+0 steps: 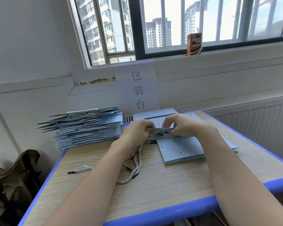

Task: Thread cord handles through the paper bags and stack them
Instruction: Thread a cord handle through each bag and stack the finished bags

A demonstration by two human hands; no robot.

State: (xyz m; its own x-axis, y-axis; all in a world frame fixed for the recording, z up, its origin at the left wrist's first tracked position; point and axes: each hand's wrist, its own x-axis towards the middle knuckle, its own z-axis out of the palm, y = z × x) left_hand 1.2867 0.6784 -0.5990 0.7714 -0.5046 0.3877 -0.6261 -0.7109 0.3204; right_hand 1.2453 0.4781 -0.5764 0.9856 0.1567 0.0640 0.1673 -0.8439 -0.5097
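A tall finished stack [87, 126] sits left of centre; our hands, left [138, 132] and right [180, 126], pinch one bag [163, 130] mid-threading, while loose cords [134, 162] wait on the desk [170, 190].

white paper sign [137, 88] reading 包装台

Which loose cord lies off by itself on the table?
The short cord at the left, lying alone; the other cords tangle together below the left hand.
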